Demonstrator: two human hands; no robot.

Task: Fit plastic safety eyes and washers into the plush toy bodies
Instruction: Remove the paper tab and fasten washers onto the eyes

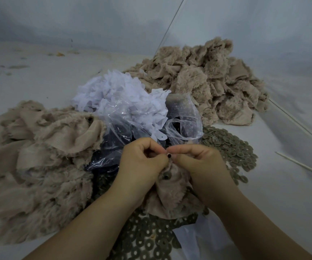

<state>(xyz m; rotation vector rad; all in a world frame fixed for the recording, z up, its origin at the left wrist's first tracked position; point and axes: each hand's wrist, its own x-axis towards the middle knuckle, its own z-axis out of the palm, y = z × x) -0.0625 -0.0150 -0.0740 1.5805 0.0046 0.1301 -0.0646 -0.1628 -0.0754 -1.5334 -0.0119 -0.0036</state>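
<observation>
2 hands meet over a beige plush toy body (172,194): the left hand (142,162) and right hand (198,162) both curl their fingers tight on its fabric, pinching a black safety eye (169,155) between them. 1 washer (166,177) sits on the fabric below. Loose washers (232,149) lie right.

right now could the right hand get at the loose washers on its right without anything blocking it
Probably yes. The right hand is pinching the plush piece beside the black eye, so it must let go first, but the washer pile lies uncovered on the table just to its right, nothing between.
</observation>
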